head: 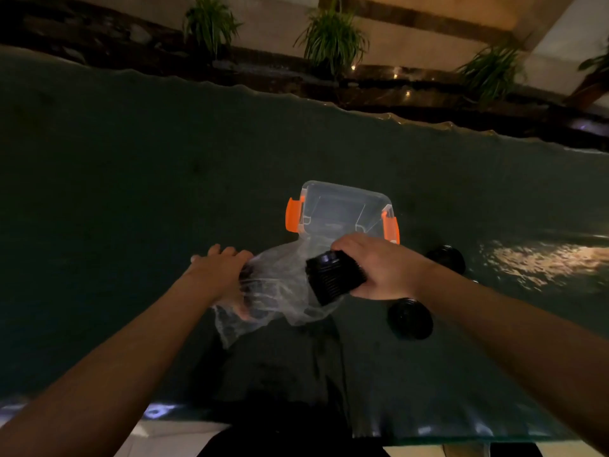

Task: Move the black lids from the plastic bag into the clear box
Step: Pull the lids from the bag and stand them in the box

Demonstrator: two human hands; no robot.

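Note:
A crumpled clear plastic bag lies on the dark table in front of me. My left hand grips its left side, fingers bunched in the film. My right hand is closed around a stack of black lids, held sideways at the bag's right opening. Just beyond stands the clear box with orange latches, open and with nothing visible inside. Two more stacks of black lids stand on the table to the right of my right hand.
The dark green table stretches wide to the left and right. Its far wavy edge runs below a ledge with potted plants. A bright light reflection glares on the table at right. The near table edge is by my body.

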